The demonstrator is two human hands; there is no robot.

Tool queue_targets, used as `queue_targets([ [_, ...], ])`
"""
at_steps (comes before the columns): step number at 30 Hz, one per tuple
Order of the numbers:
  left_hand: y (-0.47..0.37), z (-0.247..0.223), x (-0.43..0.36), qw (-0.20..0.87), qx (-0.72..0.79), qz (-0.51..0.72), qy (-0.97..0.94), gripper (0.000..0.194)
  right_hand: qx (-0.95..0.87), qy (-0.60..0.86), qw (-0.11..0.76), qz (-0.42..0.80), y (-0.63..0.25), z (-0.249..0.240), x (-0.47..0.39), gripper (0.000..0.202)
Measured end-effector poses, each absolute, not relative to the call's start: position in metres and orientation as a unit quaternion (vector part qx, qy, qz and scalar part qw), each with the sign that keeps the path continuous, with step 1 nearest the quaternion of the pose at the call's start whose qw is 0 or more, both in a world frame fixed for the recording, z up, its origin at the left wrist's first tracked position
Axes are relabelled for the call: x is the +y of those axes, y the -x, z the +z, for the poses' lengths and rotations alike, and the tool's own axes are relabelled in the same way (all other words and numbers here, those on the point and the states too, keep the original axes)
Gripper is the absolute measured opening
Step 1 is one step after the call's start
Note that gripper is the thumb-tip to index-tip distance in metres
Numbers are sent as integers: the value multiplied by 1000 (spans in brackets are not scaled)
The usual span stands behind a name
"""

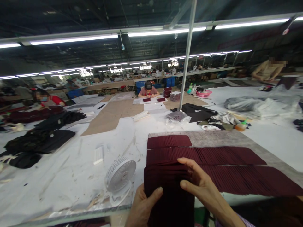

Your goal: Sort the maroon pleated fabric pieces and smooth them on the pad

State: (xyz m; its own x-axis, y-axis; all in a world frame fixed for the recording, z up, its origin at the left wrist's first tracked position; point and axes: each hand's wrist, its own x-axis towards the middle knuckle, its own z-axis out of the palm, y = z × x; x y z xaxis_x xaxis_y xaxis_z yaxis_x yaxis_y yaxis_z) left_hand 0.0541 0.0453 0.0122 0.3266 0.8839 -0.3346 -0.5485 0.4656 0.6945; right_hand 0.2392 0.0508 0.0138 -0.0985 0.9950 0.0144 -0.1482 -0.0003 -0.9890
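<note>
My left hand (143, 206) grips the lower left edge of a stack of dark maroon fabric pieces (169, 197), thumb on top. My right hand (201, 186) rests on the stack's upper right, fingers spread flat over the top piece. Beyond the stack, rows of overlapped maroon pieces (224, 164) lie fanned out on a grey board (213, 137) on the white table (71, 170). A single maroon piece (169, 141) lies at the board's far left.
A small white fan (120, 176) stands just left of the stack, a white block (98, 155) beyond it. Black fabric piles (38, 142) lie at the left. A metal pole (187, 56) rises mid-table. Other people sit at far tables.
</note>
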Motion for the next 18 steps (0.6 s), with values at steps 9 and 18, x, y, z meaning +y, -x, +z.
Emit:
queue_targets([
  [9,-57,24,46,758,373,491,-212,49,-489,418,466,608,-225,9,41,38],
  [18,-56,35,54,734,319,533,-275,39,-466,493,445,584,-227,3,40,40],
])
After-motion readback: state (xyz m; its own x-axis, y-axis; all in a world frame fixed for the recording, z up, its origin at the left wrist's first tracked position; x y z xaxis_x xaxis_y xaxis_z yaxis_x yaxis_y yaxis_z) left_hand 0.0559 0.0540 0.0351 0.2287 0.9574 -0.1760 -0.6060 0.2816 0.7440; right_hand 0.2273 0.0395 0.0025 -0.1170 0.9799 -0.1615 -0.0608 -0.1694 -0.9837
